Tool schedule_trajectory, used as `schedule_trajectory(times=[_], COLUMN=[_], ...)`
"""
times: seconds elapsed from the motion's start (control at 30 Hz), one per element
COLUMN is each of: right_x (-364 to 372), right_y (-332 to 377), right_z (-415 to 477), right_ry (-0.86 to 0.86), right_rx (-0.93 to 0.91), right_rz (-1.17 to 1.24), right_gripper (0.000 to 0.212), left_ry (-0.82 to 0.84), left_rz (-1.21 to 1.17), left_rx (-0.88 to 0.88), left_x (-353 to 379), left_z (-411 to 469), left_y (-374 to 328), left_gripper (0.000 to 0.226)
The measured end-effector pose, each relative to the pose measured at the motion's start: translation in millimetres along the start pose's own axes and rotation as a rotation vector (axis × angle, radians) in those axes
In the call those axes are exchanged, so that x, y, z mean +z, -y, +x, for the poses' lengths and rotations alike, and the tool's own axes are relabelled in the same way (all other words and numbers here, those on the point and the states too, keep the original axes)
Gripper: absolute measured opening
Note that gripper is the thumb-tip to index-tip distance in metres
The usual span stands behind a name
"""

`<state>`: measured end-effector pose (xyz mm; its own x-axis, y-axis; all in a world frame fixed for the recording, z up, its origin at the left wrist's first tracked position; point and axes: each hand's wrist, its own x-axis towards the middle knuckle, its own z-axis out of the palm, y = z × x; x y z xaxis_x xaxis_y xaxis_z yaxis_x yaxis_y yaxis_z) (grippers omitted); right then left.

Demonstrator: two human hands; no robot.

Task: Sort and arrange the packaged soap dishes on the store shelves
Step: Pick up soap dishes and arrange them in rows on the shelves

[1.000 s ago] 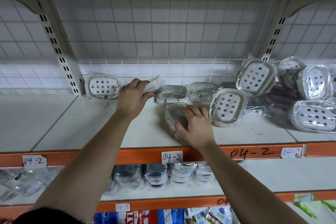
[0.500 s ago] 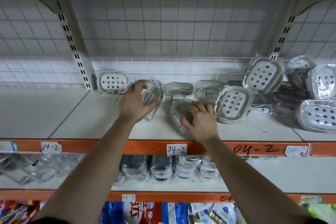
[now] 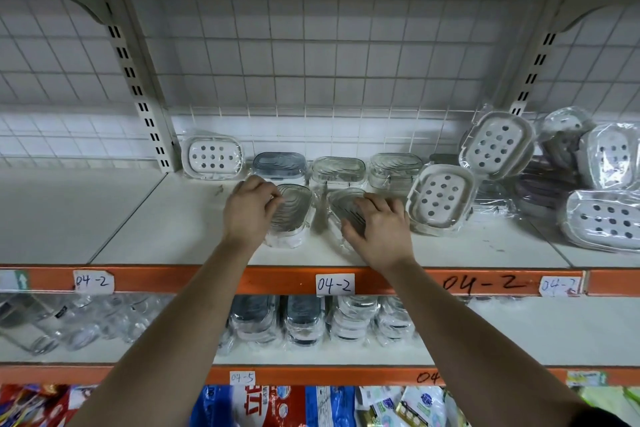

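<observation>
On the white shelf (image 3: 145,232) my left hand (image 3: 250,211) grips the left edge of a clear wrapped soap dish (image 3: 292,213) that stands tilted on the shelf. My right hand (image 3: 379,227) holds a second clear soap dish (image 3: 343,206) beside it, fingers laid over its face. Behind them a row of three clear dishes (image 3: 338,168) stands against the wire back. A white holed soap dish (image 3: 212,157) leans at the row's left end.
More white holed dishes (image 3: 441,196) and a loose heap of wrapped ones (image 3: 602,215) fill the shelf's right side. A slotted upright (image 3: 138,87) stands at the left. The lower shelf holds stacked clear dishes (image 3: 304,319). The orange shelf lip (image 3: 173,279) carries 04-2 labels.
My left hand brought its clear dish down from the back of the shelf and set it beside the dish under my right hand. My right hand stayed on its dish.
</observation>
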<state>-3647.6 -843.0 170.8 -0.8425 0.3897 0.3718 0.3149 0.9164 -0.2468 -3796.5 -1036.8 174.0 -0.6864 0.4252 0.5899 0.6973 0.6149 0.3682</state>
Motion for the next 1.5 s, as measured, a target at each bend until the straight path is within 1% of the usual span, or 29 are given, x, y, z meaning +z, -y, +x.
schedule_trajectory(times=[0.07,0.23,0.27,0.33,0.37,0.43,0.47,0.5,0.57,0.67,0.73,0.8,0.83,0.93,0.97,1.07,1.17,1.23,1.33,1.43,1.5], right_x=[-4,-13,-15,-16,-19,-25,-29,-34,-42,-47,-50,-58,-62,-64,-62,-51,-46,-42,-30,-16,-1], right_y=[2,4,3,-1,-3,-9,-12,-15,-21,-34,-46,-60,-69,-96,-105,-132,-153,-165,-180,-189,-193], right_z=[-1,-3,-3,-2,-3,-3,-4,-7,-16,-39,-57,-77,-88,-129,-144,-190,-220,-234,-247,-252,-249], right_ry=[0.022,0.113,0.120,0.128,0.123,0.104,0.097,0.097,0.102,0.109,0.066,0.004,-0.037,-0.173,-0.193,-0.195,-0.133,-0.096,-0.053,-0.048,-0.070], right_rx=[0.019,0.033,0.031,0.015,-0.001,-0.027,-0.032,-0.033,-0.050,-0.096,-0.089,-0.085,-0.099,-0.171,-0.191,-0.200,-0.168,-0.168,-0.141,-0.083,-0.058], right_rz=[0.007,0.051,0.079,0.112,0.120,0.158,0.182,0.194,0.188,0.112,0.109,0.130,0.140,0.140,0.127,0.131,0.175,0.194,0.238,0.272,0.285], right_gripper=[0.084,0.090,0.086,0.068,0.060,0.046,0.041,0.040,0.049,0.068,0.072,0.070,0.067,0.057,0.055,0.053,0.052,0.051,0.051,0.052,0.052], left_ry=[0.080,0.232,0.273,0.329,0.328,0.291,0.272,0.262,0.258,0.272,0.260,0.228,0.211,0.158,0.144,0.074,0.008,0.012,0.085,0.140,0.180], left_rz=[0.005,0.104,0.137,0.214,0.205,0.135,0.105,0.079,0.042,0.031,0.016,0.023,0.037,0.088,0.107,0.116,0.059,0.039,0.039,0.043,0.061], left_rx=[0.011,-0.078,-0.087,-0.078,-0.079,-0.091,-0.090,-0.093,-0.097,-0.103,-0.118,-0.122,-0.125,-0.113,-0.101,-0.064,-0.075,-0.071,-0.076,-0.087,-0.112], left_x=[2,0,-3,-6,-7,-9,-10,-12,-16,-20,-21,-20,-19,-15,-12,-1,11,21,43,65,82], left_z=[-6,-23,-23,-23,-25,-28,-31,-33,-38,-52,-66,-83,-92,-119,-131,-172,-210,-235,-267,-284,-286], left_y=[-13,-29,-32,-36,-39,-44,-47,-52,-66,-92,-111,-134,-145,-176,-185,-207,-220,-224,-223,-218,-213], left_gripper=[0.030,0.068,0.077,0.091,0.090,0.080,0.077,0.077,0.076,0.068,0.076,0.085,0.086,0.084,0.083,0.078,0.072,0.071,0.071,0.071,0.076])
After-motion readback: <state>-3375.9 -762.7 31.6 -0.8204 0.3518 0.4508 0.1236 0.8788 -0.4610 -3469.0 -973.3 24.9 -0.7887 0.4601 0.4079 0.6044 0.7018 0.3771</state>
